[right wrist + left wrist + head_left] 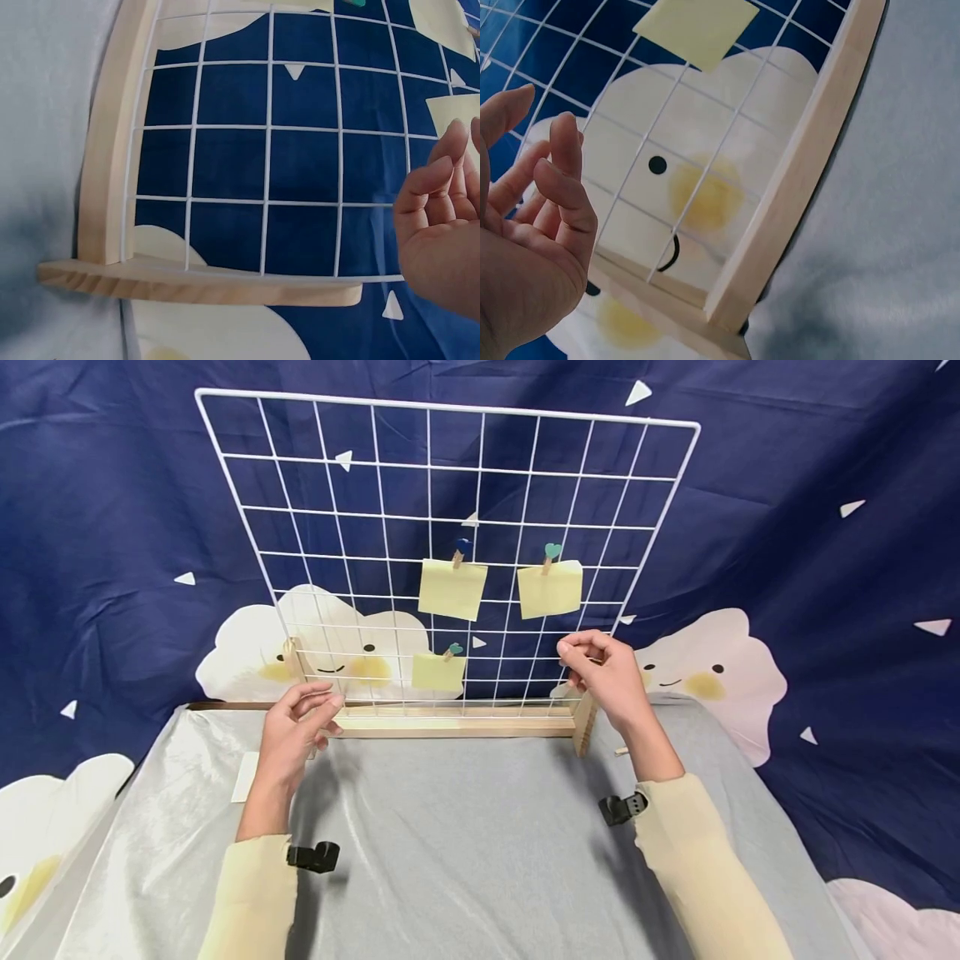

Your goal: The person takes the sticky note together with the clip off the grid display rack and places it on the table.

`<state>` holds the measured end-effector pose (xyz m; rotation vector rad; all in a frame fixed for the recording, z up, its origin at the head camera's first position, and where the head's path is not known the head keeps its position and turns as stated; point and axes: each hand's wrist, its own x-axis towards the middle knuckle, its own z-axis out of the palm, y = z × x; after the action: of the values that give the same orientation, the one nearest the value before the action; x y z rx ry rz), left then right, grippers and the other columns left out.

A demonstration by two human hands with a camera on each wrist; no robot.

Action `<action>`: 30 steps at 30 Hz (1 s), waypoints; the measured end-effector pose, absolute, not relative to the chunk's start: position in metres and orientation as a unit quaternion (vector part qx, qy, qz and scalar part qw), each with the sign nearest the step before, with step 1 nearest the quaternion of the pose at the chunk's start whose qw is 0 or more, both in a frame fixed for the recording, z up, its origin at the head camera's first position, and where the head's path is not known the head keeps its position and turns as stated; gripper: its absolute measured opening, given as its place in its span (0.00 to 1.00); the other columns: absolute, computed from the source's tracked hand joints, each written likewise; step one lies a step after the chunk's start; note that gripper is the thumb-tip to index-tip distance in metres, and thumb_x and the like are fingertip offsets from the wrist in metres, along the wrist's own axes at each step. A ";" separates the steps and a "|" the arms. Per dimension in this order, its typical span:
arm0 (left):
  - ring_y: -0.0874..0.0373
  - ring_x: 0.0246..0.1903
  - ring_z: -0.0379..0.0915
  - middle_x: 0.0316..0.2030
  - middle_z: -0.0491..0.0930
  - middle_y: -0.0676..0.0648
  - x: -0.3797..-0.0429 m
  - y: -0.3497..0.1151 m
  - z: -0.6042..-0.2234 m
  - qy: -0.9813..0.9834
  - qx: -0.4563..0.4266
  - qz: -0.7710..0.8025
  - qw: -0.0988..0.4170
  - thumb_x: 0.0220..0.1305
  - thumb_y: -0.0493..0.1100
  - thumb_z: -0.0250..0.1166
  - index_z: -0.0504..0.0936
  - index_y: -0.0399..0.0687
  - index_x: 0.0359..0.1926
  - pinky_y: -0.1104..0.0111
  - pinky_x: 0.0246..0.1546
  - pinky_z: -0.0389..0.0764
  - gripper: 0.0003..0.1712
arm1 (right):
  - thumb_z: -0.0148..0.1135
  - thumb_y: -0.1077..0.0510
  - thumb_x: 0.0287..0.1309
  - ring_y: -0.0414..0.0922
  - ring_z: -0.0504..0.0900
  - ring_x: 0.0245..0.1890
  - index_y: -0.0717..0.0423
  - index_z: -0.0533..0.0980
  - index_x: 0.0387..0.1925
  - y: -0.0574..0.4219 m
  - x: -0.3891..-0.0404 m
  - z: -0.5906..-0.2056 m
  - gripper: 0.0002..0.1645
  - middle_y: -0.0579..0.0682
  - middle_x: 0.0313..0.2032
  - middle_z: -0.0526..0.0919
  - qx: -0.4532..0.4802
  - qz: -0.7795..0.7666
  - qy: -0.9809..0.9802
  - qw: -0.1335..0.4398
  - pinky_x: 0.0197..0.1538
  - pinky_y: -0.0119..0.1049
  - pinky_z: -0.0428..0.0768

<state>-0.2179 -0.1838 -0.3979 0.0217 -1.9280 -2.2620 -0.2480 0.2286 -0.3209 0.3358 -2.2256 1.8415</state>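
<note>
- Hanging clipped on the wire grid are three yellow notes.
- Left hand and right hand are hovering, loosely bent, seemingly empty.
- Pale slip is lying unclipped, perhaps awaiting hanging.

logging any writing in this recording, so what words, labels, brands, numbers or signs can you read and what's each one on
No readable text in any of the three views.
Yellow paper notes on the white wire grid: no writing visible.
Navy backdrop: only printed cloud faces and triangles, no lettering.
Black wrist straps: too small to tell whether anything is marked.
</note>
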 end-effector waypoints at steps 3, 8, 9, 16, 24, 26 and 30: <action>0.59 0.22 0.80 0.39 0.85 0.53 -0.220 -0.180 -0.395 -0.647 -0.007 -0.757 0.088 0.65 0.41 0.72 0.78 0.44 0.54 0.73 0.17 0.71 0.19 | 0.66 0.57 0.68 0.41 0.77 0.19 0.59 0.80 0.43 0.225 -0.249 -0.318 0.09 0.48 0.28 0.82 0.124 0.635 -0.753 0.118 0.24 0.30 0.75; 0.59 0.22 0.81 0.38 0.85 0.53 -0.224 -0.174 -0.391 -0.658 -0.010 -0.749 0.085 0.64 0.43 0.73 0.79 0.50 0.52 0.73 0.17 0.70 0.17 | 0.67 0.58 0.67 0.41 0.79 0.18 0.61 0.80 0.43 0.218 -0.251 -0.311 0.10 0.50 0.28 0.83 0.136 0.641 -0.746 0.120 0.23 0.29 0.76; 0.59 0.22 0.81 0.38 0.85 0.54 -0.224 -0.173 -0.390 -0.660 -0.010 -0.747 0.085 0.64 0.43 0.73 0.79 0.51 0.52 0.73 0.17 0.70 0.17 | 0.67 0.58 0.67 0.41 0.80 0.18 0.61 0.80 0.43 0.216 -0.252 -0.309 0.10 0.50 0.28 0.83 0.138 0.641 -0.745 0.120 0.23 0.29 0.77; 0.61 0.20 0.80 0.38 0.85 0.54 -0.232 -0.160 -0.382 -0.660 -0.015 -0.745 0.096 0.65 0.41 0.72 0.79 0.50 0.52 0.75 0.16 0.70 0.16 | 0.67 0.57 0.67 0.42 0.82 0.17 0.63 0.80 0.45 0.203 -0.257 -0.295 0.12 0.49 0.28 0.83 0.158 0.638 -0.744 0.122 0.24 0.30 0.79; 0.60 0.20 0.79 0.38 0.85 0.55 -0.237 -0.135 -0.378 -0.664 -0.041 -0.742 0.080 0.67 0.42 0.70 0.76 0.43 0.57 0.74 0.17 0.71 0.20 | 0.67 0.56 0.66 0.41 0.82 0.17 0.68 0.76 0.54 0.197 -0.260 -0.284 0.22 0.50 0.31 0.84 0.160 0.627 -0.752 0.125 0.25 0.30 0.80; 0.60 0.20 0.80 0.38 0.85 0.54 -0.239 -0.131 -0.376 -0.668 -0.044 -0.738 0.080 0.67 0.42 0.70 0.75 0.40 0.59 0.74 0.18 0.71 0.23 | 0.67 0.57 0.66 0.41 0.82 0.17 0.67 0.76 0.55 0.195 -0.261 -0.282 0.23 0.51 0.32 0.84 0.158 0.628 -0.752 0.122 0.25 0.31 0.80; 0.59 0.21 0.80 0.40 0.84 0.53 -0.242 -0.127 -0.371 -0.675 -0.045 -0.733 0.077 0.67 0.44 0.70 0.75 0.40 0.60 0.73 0.18 0.71 0.25 | 0.68 0.57 0.66 0.43 0.82 0.17 0.66 0.76 0.56 0.192 -0.262 -0.280 0.22 0.54 0.34 0.84 0.155 0.628 -0.752 0.125 0.25 0.31 0.79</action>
<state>-0.2420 -0.1267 -0.3711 -0.1344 -2.0224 -2.1958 -0.2621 0.1920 -0.2795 0.4525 -2.1929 1.8299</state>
